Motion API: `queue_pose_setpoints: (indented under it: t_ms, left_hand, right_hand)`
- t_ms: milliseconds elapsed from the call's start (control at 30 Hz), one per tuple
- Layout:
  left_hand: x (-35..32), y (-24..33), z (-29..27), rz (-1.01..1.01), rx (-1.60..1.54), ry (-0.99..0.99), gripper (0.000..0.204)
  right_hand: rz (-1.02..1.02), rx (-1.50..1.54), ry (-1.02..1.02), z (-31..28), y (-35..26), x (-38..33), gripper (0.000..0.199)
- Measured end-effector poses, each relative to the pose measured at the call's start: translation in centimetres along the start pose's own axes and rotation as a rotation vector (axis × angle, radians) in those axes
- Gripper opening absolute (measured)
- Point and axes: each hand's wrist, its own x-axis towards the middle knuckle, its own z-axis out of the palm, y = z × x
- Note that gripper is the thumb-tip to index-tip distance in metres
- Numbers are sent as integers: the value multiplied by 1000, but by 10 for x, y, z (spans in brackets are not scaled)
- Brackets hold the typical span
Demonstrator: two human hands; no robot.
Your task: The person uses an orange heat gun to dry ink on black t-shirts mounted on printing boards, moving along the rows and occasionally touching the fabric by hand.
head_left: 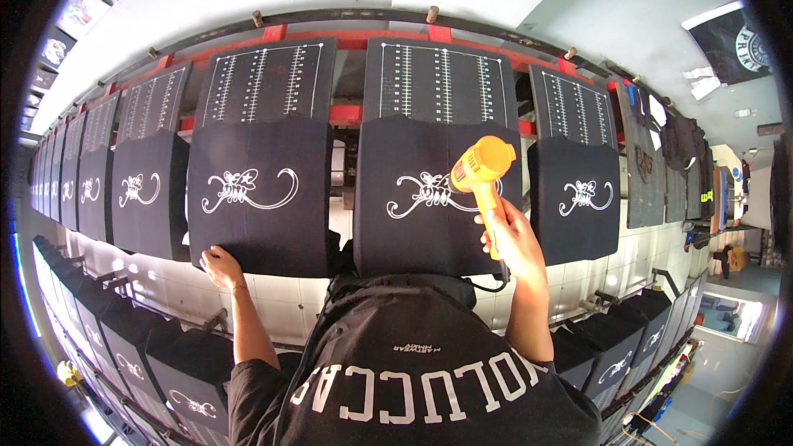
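My right hand [512, 239] grips the handle of an orange heat gun [483, 163]. The heat gun is above a black shirt [429, 235] with a white line-drawn print, hiding the right part of that print. To the left, another black shirt [256, 235] with the same kind of white motif is spread over a flat board. My left hand [220, 268] is at this shirt's near left corner, its fingers curled on the edge of the cloth. A dark cord hangs below the heat gun's handle.
Black boards with white ruled scales [264, 83] stand in a long row on a red metal frame [347, 111]. A printed shirt [576, 198] lies to the right, and several run off left. A second row of shirts [194, 392] is behind me. Dark cloths [684, 144] hang far right.
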Motion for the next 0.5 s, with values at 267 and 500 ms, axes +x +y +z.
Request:
queue_pose_setpoints:
  t_ms: [267, 500]
  left_hand:
    - [1, 3, 5, -66, 30, 2, 35]
    - [0, 2, 3, -61, 11, 12, 36]
  right_hand:
    - [21, 13, 42, -10, 2, -5, 47]
    - [-45, 24, 81, -4, 3, 8, 41]
